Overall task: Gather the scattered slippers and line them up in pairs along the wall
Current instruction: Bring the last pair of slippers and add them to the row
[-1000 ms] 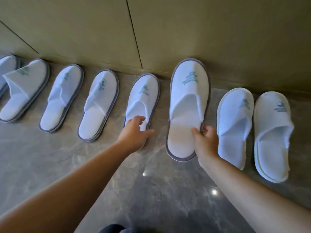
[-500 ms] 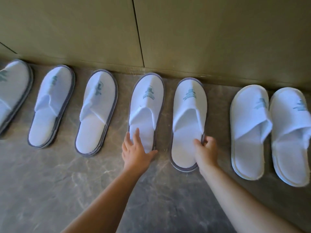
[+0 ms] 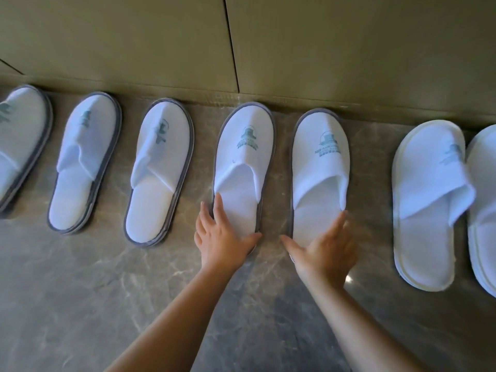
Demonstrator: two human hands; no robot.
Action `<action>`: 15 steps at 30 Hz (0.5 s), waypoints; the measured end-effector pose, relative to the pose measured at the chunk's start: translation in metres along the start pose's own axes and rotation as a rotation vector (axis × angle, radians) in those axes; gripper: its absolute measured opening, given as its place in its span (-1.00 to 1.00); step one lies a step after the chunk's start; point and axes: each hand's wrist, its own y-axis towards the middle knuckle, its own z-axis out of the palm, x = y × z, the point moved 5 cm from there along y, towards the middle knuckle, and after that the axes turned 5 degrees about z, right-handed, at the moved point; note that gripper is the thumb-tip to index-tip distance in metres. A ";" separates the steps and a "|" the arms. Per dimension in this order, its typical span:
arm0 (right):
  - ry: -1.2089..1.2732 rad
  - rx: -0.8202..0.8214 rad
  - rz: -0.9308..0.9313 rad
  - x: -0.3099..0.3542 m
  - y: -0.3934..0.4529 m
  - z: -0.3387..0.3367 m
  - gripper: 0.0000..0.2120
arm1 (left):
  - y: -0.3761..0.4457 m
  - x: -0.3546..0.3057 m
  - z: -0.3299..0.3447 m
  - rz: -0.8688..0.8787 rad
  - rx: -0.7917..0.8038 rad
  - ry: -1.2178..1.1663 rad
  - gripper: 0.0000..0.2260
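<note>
Head view: the left hand lies flat, fingers straight, on the heel of a grey-trimmed slipper, while the right hand, fingers spread and released, rests on the heel of its grey-trimmed partner. Narrow strips of bare marble floor separate the two, toes near the wall. Three more grey-edged slippers line up left, two cream-edged slippers right, with open floor nearer the camera.

Olive-tan panelled wall up top, split by thin dark seams, one running near vertical. Polished grey-brown marble floor below, pale veins all over. Small bright glare spot on the stone, right of centre.
</note>
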 end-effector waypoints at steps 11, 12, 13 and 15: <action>0.063 -0.038 0.041 -0.001 0.010 0.009 0.05 | 0.000 -0.002 0.008 0.005 0.035 0.040 -0.06; 0.065 -0.045 0.042 -0.002 0.010 0.008 0.05 | 0.000 -0.002 0.009 0.004 0.032 0.038 -0.06; 0.064 -0.052 0.046 -0.003 0.010 0.007 0.04 | 0.000 -0.002 0.009 0.003 0.029 0.036 -0.06; 0.064 -0.062 0.054 -0.005 0.011 0.006 0.04 | 0.000 -0.003 0.008 0.003 0.026 0.037 -0.07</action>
